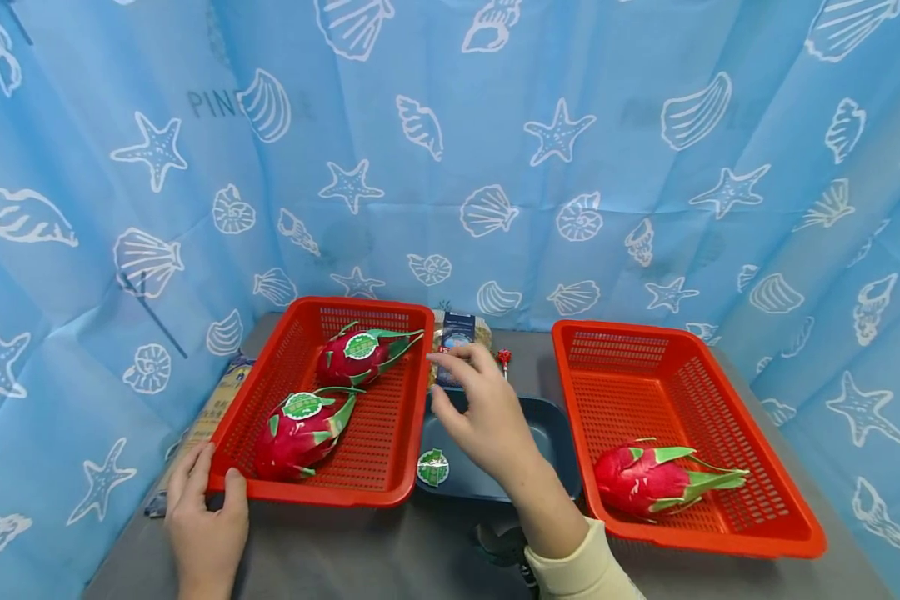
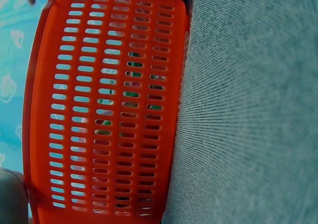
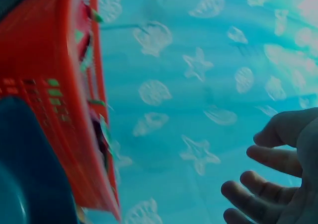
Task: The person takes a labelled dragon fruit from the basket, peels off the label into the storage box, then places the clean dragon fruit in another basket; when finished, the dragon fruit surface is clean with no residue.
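Observation:
My left hand (image 1: pixel 206 521) rests at the near left corner of the left red plastic basket (image 1: pixel 390 493), its thumb by the front rim and its fingers along the side. Two dragon fruits lie inside, one nearer (image 1: pixel 300 442) and one farther (image 1: pixel 345 358), both with green-and-white labels. My right hand (image 1: pixel 483 408) hovers over the dark tray (image 1: pixel 487 485), near that basket's right rim. Its fingers are loosely bent with nothing between them, as the right wrist view also shows. In the right red basket (image 1: pixel 645 392) a third dragon fruit (image 1: pixel 656 479) lies at the near side.
A clear packet with a dark label (image 1: pixel 457 329) and a red-wrapped lollipop (image 1: pixel 504 358) lie behind the tray. A green-and-white label (image 1: pixel 432 467) is at the tray's left side. Another package (image 1: pixel 221 400) lies left of the left basket. A blue shell-print curtain (image 1: pixel 450 167) surrounds the grey table (image 1: pixel 330 550).

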### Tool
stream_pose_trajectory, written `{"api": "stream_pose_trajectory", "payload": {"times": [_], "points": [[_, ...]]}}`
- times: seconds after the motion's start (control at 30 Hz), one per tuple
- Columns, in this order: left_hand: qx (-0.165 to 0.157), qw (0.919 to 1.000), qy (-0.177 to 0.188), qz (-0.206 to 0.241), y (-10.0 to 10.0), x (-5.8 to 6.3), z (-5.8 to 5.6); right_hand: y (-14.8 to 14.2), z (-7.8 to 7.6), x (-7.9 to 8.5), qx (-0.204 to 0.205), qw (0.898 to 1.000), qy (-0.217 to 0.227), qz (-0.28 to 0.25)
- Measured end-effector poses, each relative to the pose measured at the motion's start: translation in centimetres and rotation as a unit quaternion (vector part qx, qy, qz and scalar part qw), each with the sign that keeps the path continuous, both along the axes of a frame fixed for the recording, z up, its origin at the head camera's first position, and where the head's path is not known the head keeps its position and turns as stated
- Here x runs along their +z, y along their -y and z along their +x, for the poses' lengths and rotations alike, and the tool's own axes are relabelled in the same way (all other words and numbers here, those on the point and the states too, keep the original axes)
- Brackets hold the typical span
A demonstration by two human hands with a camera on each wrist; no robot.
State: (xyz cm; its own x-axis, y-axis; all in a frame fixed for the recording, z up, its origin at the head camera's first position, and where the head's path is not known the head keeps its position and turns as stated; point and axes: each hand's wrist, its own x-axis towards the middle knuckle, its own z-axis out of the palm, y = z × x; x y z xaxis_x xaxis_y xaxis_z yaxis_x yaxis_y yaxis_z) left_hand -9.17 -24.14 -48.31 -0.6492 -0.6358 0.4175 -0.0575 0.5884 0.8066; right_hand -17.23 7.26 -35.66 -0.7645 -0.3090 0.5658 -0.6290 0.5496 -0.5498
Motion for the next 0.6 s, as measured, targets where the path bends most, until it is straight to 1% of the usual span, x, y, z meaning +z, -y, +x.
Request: {"api": "stream_pose_trajectory", "payload": {"times": [0.13,0.23,0.4,0.5,0.6], "points": [[0.004,0.9999,0.011,0.004,0.0,-0.1,0.0,2.8,-1.0,-0.7,0.047,0.997,0.027,0.05],[0.003,1.0,0.008,0.003,0.1,0.0,0.0,4.9,-2.0,-1.6,0.074,0.991,0.057,0.098],[-0.001,1.0,0.001,0.0,0.1,0.0,-0.1,7.7,-3.9,-3.5,0.111,0.97,0.106,0.187],[-0.003,1.0,-0.005,-0.004,0.1,-0.1,-0.1,8.9,-4.9,-4.6,0.134,0.959,0.136,0.209],[-0.004,0.9999,-0.011,-0.009,0.1,-0.1,0.0,9.7,-5.6,-5.4,0.148,0.95,0.164,0.221]]}}
